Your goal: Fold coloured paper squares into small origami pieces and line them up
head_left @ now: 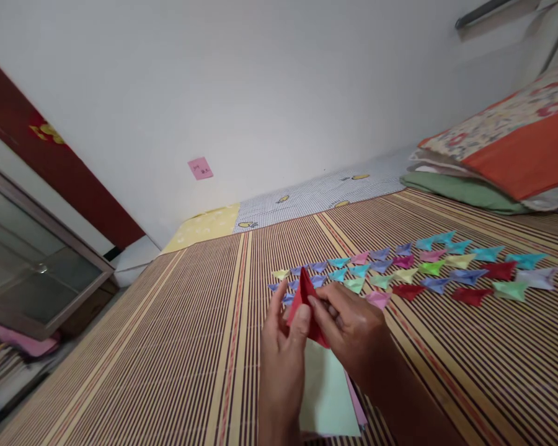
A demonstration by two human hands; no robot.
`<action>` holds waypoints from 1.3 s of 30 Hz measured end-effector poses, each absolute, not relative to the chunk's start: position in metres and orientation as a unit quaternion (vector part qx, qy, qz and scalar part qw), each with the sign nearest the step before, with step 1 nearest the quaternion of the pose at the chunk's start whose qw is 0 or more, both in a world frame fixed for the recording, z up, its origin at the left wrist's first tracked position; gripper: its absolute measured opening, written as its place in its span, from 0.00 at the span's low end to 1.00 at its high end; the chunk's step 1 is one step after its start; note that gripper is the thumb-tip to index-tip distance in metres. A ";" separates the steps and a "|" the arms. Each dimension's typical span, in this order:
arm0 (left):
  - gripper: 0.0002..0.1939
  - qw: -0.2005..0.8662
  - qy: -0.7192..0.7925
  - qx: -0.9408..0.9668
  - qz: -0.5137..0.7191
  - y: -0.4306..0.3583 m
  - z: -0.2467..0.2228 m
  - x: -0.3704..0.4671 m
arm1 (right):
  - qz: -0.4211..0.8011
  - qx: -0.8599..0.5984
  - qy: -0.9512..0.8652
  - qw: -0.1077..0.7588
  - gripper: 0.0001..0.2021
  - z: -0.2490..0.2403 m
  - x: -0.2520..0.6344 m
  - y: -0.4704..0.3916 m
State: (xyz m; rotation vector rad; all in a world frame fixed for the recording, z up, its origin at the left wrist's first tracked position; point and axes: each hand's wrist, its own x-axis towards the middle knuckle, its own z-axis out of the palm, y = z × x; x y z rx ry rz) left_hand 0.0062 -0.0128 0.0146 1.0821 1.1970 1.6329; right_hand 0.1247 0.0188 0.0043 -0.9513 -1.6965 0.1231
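A folded piece of red paper point(319, 334) is held up between my two hands, its pointed tip upward and a fold standing partly apart. My left hand point(283, 347) grips its left side, thumb in front and fingers behind. From the right, my right hand point(353, 319) pinches the paper's edge between thumb and curled fingers. Beneath the hands lies a stack of paper sheets point(332, 396), pale green on top with pink showing at the side. Beyond them, several small folded paper pieces point(404, 275) in many colours stand in rows.
A striped bamboo mat point(167, 347) spreads under everything. At the right back, folded bedding point(516, 148) is piled up. Patterned cloth point(297, 201) runs along the white wall, where a pink note point(199, 168) is stuck. A glass-fronted cabinet point(32, 248) stands at the left.
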 end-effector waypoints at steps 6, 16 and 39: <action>0.15 0.380 0.508 0.450 0.628 -0.009 0.017 0.013 | 0.053 -0.382 -0.765 0.516 0.10 0.004 0.125 0.017; 0.09 0.271 0.551 0.468 0.635 -0.011 0.018 0.013 | -0.020 -0.410 -0.754 0.513 0.11 0.005 0.115 0.010; 0.14 0.412 0.467 0.425 0.657 -0.015 0.018 -0.003 | 0.190 -0.341 -0.694 0.605 0.16 0.009 0.120 0.013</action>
